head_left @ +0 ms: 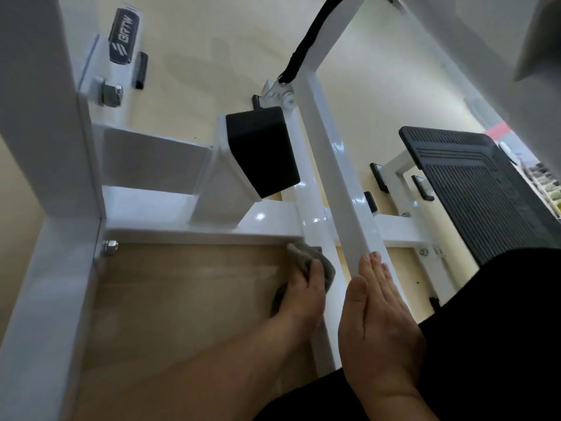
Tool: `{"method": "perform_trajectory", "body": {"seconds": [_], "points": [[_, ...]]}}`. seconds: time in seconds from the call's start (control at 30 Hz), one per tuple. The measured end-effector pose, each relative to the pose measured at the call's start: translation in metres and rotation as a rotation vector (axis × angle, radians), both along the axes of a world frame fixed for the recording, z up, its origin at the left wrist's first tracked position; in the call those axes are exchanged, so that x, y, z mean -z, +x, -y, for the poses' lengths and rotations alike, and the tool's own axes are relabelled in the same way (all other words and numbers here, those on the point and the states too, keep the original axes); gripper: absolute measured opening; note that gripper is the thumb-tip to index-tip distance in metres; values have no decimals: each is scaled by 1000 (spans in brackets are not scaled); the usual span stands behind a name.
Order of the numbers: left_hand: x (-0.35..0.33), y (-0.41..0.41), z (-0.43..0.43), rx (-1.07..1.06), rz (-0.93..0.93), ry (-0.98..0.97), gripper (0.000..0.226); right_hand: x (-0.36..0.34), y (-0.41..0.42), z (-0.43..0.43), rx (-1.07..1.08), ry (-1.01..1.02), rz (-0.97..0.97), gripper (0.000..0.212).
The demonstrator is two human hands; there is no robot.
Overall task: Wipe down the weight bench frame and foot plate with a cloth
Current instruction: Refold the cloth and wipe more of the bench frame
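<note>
Two hands fill the lower part of our head view, both at the white weight bench frame (pixel 267 227). Our left hand (pixel 300 294) has its fingers curled round a grey cloth (pixel 303 253) and presses it against the frame, right where the horizontal crossbar meets the slanted tube (pixel 343 189). Our right hand (pixel 376 323) holds nothing. It lies flat with fingers straight and close together, the fingertips touching the lower end of that slanted tube. The black ribbed foot plate (pixel 476 192) stands to the right, well apart from the cloth and untouched. A black pad (pixel 261 150) sits above the crossbar, and a black strap (pixel 306 34) runs down to a bracket near the tube. A silver bolt (pixel 110 247) shows on the left upright, with a dark badge (pixel 124 38) higher up. Pale wooden floor (pixel 182 299) lies beneath the frame, and black clothing (pixel 501 344) covers the lower right corner.
</note>
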State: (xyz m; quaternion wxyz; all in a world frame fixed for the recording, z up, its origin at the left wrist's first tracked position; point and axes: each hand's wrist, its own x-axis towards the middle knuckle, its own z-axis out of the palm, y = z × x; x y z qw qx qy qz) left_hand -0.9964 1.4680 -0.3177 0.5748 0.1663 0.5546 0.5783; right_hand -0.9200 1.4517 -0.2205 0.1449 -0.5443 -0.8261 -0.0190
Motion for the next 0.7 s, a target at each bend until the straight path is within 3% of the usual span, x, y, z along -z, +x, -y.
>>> {"method": "perform_trajectory", "body": {"seconds": [0.07,0.13,0.27,0.33,0.53,0.6,0.63,0.67,0.7], "points": [[4,15,-1,-80,128,-17,89,0,0,0,3,-22,-7,79],[-2,14,-5,-151,131,-44,106,1,0,1,10,-29,-6,80],[-22,-7,-12,-171,-269,-227,59,1,-1,0,15,-60,-18,81],[-18,-10,-13,-179,-391,-196,53,-1,-2,0,34,-75,-33,83],[1,14,5,-183,-402,5,50,-6,-7,3,51,-102,-69,84],[4,39,11,-96,-326,49,59,-6,-8,4,54,-93,-71,84],[8,48,7,-78,-171,25,63,-5,-8,4,56,-86,-71,84],[10,47,-3,-176,3,-15,64,-7,-8,5,58,-89,-72,84],[14,43,-17,-207,35,-58,66,-7,-9,5,54,-113,-78,84]]}}
